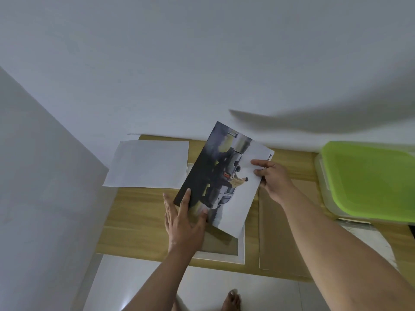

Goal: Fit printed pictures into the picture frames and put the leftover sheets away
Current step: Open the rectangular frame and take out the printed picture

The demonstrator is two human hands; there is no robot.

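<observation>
Spanning the wooden table (139, 212), the white frame (241, 245) lies flat beneath the tilted printed picture (224, 182) (vehicles, seemingly). Right hand (272, 181) pinches its edge to steer; left hand (183, 218), fingers spread, steadies the lower corner for alignment.

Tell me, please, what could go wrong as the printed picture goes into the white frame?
The printed picture sits skewed over the white frame, so it may seat crooked. The right hand pinches one edge and could crease it. The clear sheet lying beside the frame might get knocked.
</observation>
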